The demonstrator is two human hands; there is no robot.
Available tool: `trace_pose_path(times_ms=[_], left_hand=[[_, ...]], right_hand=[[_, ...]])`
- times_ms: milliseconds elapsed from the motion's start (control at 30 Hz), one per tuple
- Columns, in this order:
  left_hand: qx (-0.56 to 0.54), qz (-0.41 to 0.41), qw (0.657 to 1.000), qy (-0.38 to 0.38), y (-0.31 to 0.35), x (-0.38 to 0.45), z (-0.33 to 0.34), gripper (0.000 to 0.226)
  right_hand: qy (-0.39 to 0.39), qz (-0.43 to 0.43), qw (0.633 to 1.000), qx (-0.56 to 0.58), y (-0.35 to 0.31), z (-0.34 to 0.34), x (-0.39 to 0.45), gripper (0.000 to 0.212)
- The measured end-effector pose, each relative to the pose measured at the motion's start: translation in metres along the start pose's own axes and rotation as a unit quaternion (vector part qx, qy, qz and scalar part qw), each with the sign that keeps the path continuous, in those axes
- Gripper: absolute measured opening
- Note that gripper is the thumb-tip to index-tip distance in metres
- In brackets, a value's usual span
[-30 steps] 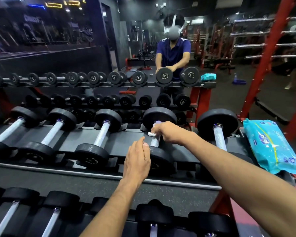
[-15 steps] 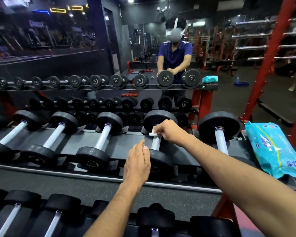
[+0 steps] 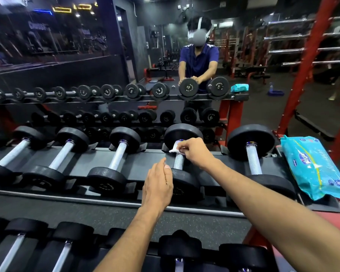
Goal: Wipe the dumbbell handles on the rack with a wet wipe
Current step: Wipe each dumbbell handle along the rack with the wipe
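A small crumpled white wet wipe (image 3: 174,147) sits at the far end of a knurled silver dumbbell handle (image 3: 179,160), just under that dumbbell's far black round head (image 3: 182,134). The right hand (image 3: 196,153) pinches the wipe against the handle, fingers curled round it, the wrist bent and the bare forearm reaching in from the lower right across the rack. The left hand (image 3: 158,188) lies on the near black head (image 3: 183,186) of the same dumbbell, fingers straight and together, thumb alongside, palm turned toward the handle; it holds nothing.

This dumbbell lies in the black metal rack's top tier (image 3: 145,165), second from the right end. To its right, a larger black dumbbell (image 3: 253,154) stands apart with open tray between; to its left, another black dumbbell with a silver handle (image 3: 117,160) leaves a similar gap. A turquoise plastic wet-wipe pack (image 3: 314,167) rests on the right edge of the rack, near the larger dumbbell. A lower tier of dumbbells (image 3: 67,244) runs below the forearms. Beyond the rack, a mirror (image 3: 273,114) shows the person in a blue shirt (image 3: 199,59).
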State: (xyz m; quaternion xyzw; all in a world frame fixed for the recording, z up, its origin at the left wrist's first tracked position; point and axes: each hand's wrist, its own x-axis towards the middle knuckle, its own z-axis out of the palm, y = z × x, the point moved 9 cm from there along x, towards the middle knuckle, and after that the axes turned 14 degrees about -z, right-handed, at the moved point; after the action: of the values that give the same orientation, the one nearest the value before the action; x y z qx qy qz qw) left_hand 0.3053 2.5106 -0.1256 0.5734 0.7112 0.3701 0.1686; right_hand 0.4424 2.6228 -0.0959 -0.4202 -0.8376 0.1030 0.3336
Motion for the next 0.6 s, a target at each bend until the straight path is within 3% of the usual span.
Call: trace_pose_path(times_ms=[233, 300, 467, 600], left_hand=[[-0.014, 0.003, 1.000, 0.004, 0.000, -0.001, 0.000, 0.050], [-0.013, 0.001, 1.000, 0.001, 0.002, -0.002, 0.001, 0.049], [-0.017, -0.002, 1.000, -0.003, 0.001, -0.001, 0.001, 0.048], [-0.033, -0.007, 0.999, -0.003, -0.001, 0.000, 0.000, 0.047]], right_hand=[[-0.056, -0.029, 0.994, 0.087, -0.020, 0.015, -0.039, 0.012], [-0.068, -0.021, 0.995, 0.065, -0.017, 0.014, -0.031, 0.015], [0.020, 0.059, 0.998, -0.016, 0.006, -0.002, -0.005, 0.009], [0.023, 0.102, 0.995, 0.003, 0.000, 0.006, -0.024, 0.005]])
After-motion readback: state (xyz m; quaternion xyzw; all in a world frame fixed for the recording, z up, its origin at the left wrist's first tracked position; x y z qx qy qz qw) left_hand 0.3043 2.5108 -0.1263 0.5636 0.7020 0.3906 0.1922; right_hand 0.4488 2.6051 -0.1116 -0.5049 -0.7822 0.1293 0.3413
